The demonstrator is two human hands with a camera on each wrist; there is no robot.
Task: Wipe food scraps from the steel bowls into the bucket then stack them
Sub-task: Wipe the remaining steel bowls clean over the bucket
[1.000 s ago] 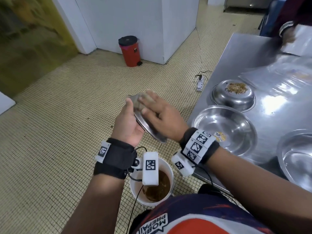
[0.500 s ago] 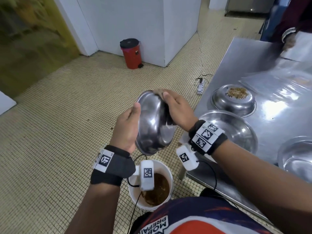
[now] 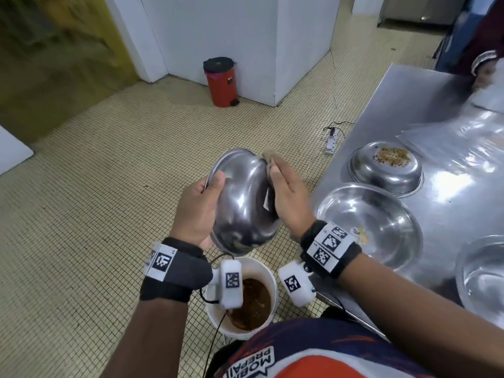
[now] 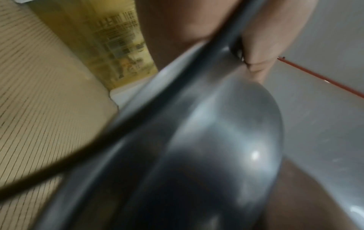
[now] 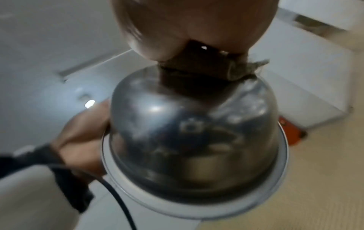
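Steel table [image 3: 403,105] along the right, shiny, glare on its far half. Nearest its left edge, an upright bowl [image 3: 368,222] with a few scraps inside. Just beyond that bowl, an upturned bowl [image 3: 386,170] with brown scraps heaped on its base. Nearer than the upright bowl, toward the right border, a third bowl [image 3: 482,279], cut off by the frame. Beyond the upturned bowl, flat sheets [image 3: 458,140], possibly plastic; too blurred to tell.

Tiled floor [image 3: 95,214] left of the table. Below the table's near corner, a white bucket [image 3: 268,274] holding brown slop. Off the table's far left edge, a power strip [image 3: 331,144] with its cable. Farther off, against the white wall, a red pedal bin [image 3: 221,81].
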